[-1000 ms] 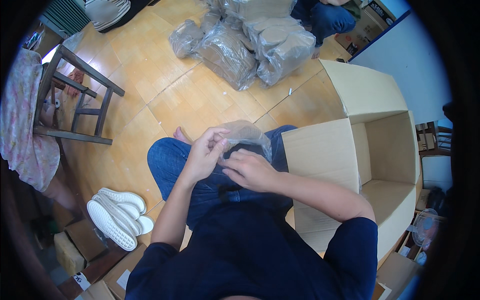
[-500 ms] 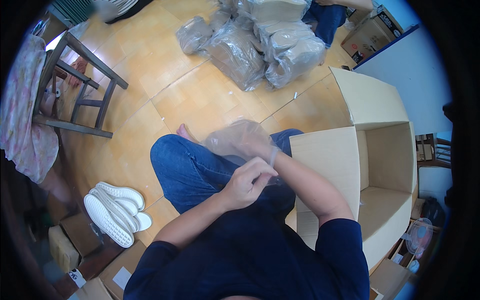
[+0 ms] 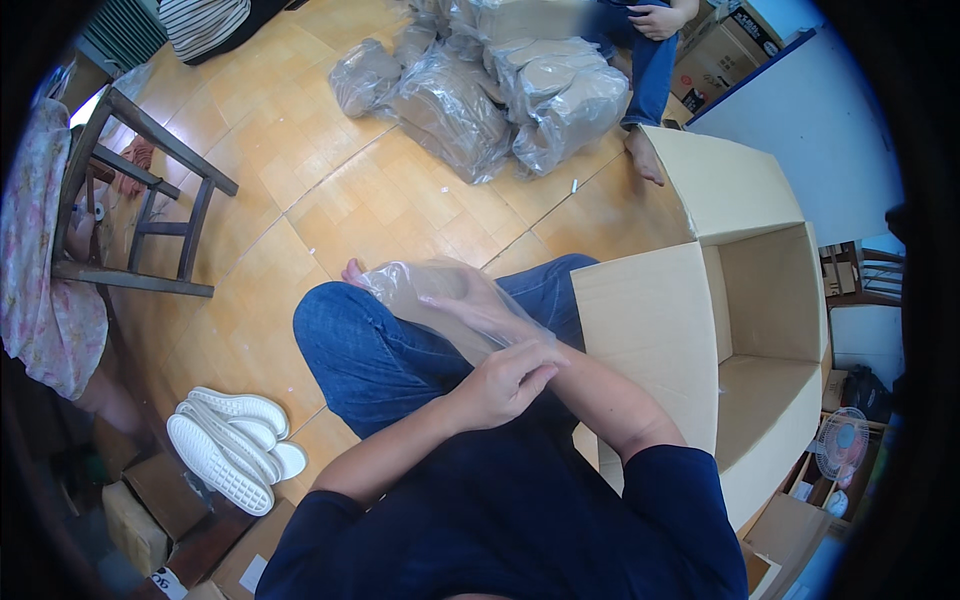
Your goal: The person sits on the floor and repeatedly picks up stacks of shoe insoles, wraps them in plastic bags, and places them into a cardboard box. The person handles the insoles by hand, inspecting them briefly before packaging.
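A clear plastic bag is drawn over my right hand, which reaches into it with the fingers stretched out. Its mouth lies round my right wrist. There my left hand is closed, pinching the bag's edge between thumb and fingers. Both hands are above my crossed legs in blue jeans. To my left on the floor lie several white shoe soles, some stacked on one another.
An open cardboard box stands close at my right. Several filled clear bags are piled ahead, with another person's foot beside them. A dark wooden stool stands at the left. Cardboard boxes sit at the lower left.
My right hand has pushed out and opened inside the bag, which now stretches flatter over it toward the far left. My left hand keeps its pinch at the wrist. The other person's foot has come into view.
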Action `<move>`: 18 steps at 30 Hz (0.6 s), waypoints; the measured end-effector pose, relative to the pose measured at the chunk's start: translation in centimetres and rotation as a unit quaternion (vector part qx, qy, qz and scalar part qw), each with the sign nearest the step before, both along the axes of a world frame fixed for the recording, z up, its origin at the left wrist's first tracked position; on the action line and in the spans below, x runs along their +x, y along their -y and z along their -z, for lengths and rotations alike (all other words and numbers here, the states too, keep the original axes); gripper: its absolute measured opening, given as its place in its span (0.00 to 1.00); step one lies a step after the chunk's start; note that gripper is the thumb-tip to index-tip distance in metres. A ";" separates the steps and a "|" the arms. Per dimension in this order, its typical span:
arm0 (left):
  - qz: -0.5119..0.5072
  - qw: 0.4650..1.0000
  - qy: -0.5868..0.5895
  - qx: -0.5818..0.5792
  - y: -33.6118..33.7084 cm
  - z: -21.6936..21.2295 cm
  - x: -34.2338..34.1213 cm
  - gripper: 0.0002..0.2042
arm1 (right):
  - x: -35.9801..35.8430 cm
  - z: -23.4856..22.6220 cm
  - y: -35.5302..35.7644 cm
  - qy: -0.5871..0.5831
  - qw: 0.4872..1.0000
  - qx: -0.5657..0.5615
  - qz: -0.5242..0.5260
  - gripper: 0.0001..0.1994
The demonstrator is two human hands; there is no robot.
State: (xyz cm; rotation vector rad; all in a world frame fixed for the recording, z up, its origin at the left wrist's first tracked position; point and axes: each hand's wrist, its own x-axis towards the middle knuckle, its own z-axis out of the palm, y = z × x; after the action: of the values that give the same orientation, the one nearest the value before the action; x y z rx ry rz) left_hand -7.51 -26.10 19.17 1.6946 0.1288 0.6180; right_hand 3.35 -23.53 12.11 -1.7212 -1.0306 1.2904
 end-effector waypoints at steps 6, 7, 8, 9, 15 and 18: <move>-0.029 0.998 -0.058 0.022 -1.6 -0.5 -0.8 0.10 | -0.1 1.4 0.5 -0.153 0.980 0.102 -0.080 0.35; -0.052 0.996 -0.074 0.023 -2.4 -0.6 -1.3 0.11 | 0.4 1.0 0.8 -0.186 0.964 0.152 -0.113 0.34; -0.076 0.993 -0.087 0.031 -3.6 -0.6 -1.6 0.11 | 1.2 0.2 1.0 -0.214 0.944 0.204 -0.145 0.34; -0.172 0.977 -0.062 0.109 -5.6 -0.6 -2.1 0.11 | 1.7 -0.8 0.8 -0.331 0.928 0.123 -0.117 0.31; -0.498 0.838 -0.012 -0.223 -15.5 0.1 -3.4 0.23 | 5.5 -13.4 0.0 -0.389 0.911 -0.123 0.059 0.24; -0.233 0.791 -0.054 -0.563 -15.8 0.3 -0.7 0.23 | 7.3 -19.3 1.6 -0.363 0.921 -0.108 0.091 0.24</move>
State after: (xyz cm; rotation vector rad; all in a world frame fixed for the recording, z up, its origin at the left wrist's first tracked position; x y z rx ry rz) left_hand -8.25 -10.31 18.84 0.4997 0.8473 0.6043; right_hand 10.64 -25.09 31.46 -1.2594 -0.2960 1.7648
